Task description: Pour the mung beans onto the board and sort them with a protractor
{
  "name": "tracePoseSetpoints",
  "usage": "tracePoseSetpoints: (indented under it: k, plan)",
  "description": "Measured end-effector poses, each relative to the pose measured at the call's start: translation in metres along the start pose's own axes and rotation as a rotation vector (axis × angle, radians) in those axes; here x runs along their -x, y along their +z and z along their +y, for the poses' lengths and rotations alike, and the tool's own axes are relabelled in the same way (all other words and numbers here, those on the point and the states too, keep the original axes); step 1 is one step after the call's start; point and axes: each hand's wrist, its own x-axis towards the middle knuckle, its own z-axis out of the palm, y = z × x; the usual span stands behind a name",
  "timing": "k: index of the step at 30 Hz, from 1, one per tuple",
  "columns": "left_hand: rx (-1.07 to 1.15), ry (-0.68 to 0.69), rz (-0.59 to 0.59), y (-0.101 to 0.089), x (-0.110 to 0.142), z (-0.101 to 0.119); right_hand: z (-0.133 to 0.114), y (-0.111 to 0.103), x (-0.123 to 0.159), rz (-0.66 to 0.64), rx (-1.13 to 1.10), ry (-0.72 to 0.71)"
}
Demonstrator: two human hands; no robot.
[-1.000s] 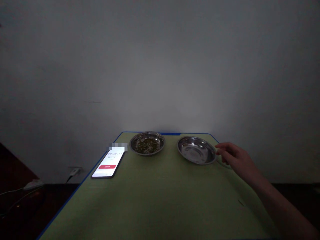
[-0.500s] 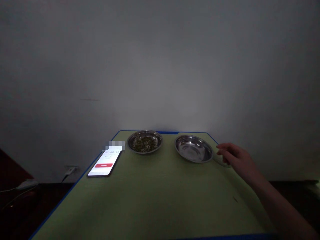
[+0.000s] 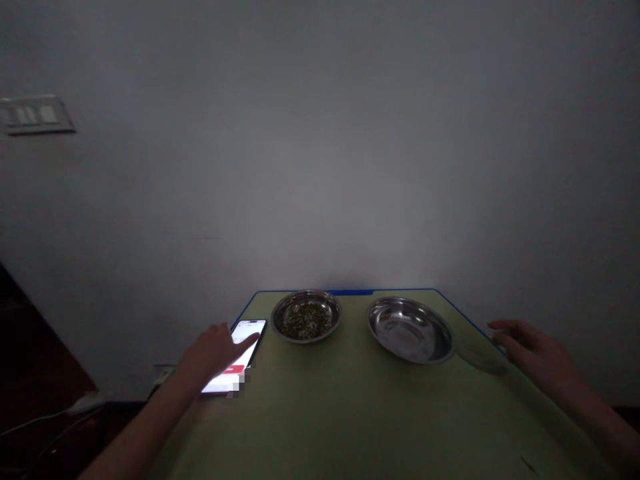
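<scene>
My left hand [image 3: 211,355] reaches over a lit phone [image 3: 249,329] at the table's left edge. Its thumb is spread from the fingers across the screen; whether it touches the phone I cannot tell. Right of the phone stands a shallow metal bowl [image 3: 320,298] holding small green and whitish grains [image 3: 306,322]. A second metal bowl [image 3: 407,337], with nothing visible inside, is farther right. Beside that bowl lies a pale see-through piece [image 3: 484,361], its kind unclear. Close to this piece, my right hand [image 3: 537,360] hovers by the table's right edge, fingers loosely extended and holding nothing visible.
The green table [image 3: 350,420] has a blue edge and stands against a grey wall [image 3: 325,167]. A switch panel [image 3: 37,115] is on the wall at upper left. White cables [image 3: 55,420] run at lower left. A thin dark sliver [image 3: 527,463] lies near the front right.
My left hand has come into view over the phone. My right hand has moved right, away from the second bowl, uncovering more of the see-through piece. The view has shifted left and up.
</scene>
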Motion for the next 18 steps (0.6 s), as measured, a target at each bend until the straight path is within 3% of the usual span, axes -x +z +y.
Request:
tracePoseSetpoints:
  k: [6,12,18]
  plan:
    - [-0.216,-0.119,-0.092,0.014,-0.019,0.026,0.027,-0.002,-0.010,-0.032,0.052,-0.003]
    - [-0.276,-0.008,-0.164,0.012,-0.028,0.030,0.015,0.003,-0.009,-0.054,0.119,-0.025]
    - [-0.266,-0.026,-0.191,0.015,-0.032,0.029,0.010,0.006,-0.012,-0.091,0.143,-0.019]
